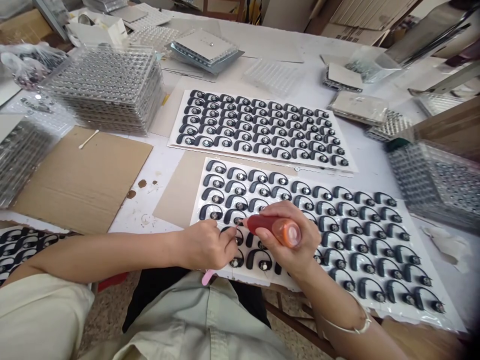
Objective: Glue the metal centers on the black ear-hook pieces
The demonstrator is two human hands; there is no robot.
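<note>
My right grip (288, 240) closes round a red-and-orange bottle (270, 226), its long axis pointing left toward my narrowly pinched left grip (204, 245), holding I can't tell what.

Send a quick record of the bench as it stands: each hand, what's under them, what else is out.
left hand: fingertips beside a black curved part; anything held is too small to tell
right hand: holds a red-and-orange plastic bottle
under hands: white sheet of black curved parts
by left hand: pink handle
further out: second white sheet; stacked clear trays; cotton swab on cardboard
</note>
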